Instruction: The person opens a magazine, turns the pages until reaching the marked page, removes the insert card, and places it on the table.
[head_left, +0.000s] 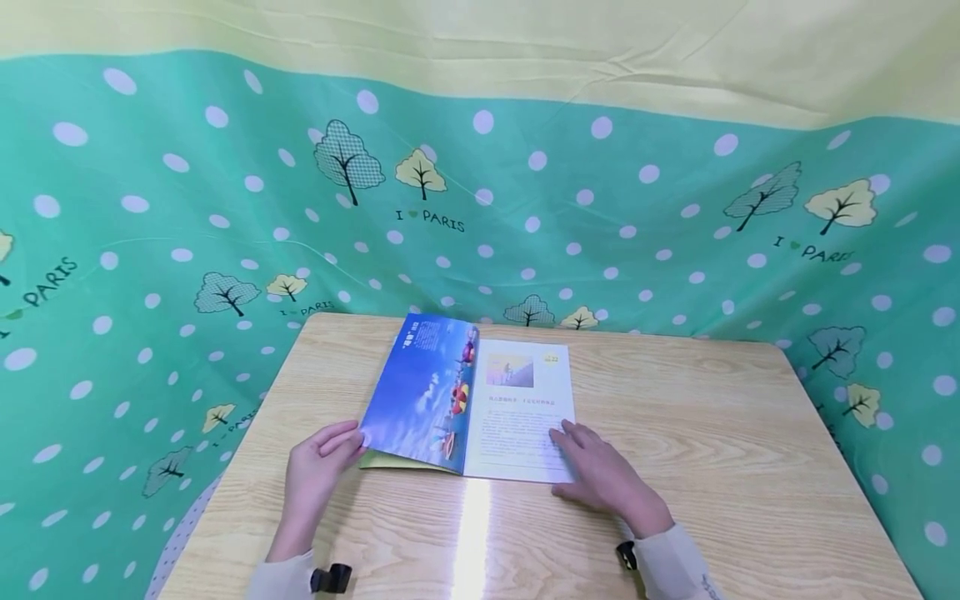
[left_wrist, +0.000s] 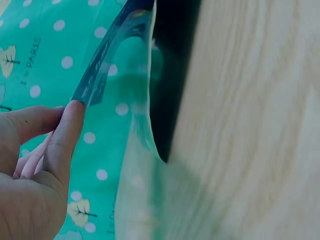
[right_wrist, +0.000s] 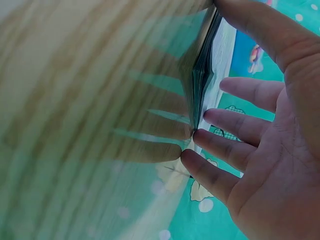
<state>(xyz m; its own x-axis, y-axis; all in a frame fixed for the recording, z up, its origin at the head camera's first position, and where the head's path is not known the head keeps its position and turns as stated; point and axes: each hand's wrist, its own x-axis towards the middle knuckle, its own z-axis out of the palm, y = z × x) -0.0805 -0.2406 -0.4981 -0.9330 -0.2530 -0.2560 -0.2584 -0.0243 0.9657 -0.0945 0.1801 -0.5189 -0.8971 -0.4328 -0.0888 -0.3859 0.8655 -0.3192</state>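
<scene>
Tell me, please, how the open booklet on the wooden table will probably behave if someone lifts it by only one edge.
The booklet would probably flop: the blue page curves where the left hand lifts it. It looks thin, so likely light for its size. Its pages look glossy, so it may slide on the smooth table unless the right hand presses it flat.

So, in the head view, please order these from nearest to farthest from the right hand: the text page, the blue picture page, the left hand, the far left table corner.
1. The text page: under the right hand, whose fingers rest on it.
2. The blue picture page: just left of the fold.
3. The left hand: at that page's lower left corner.
4. The far left table corner: up by the curtain.
</scene>
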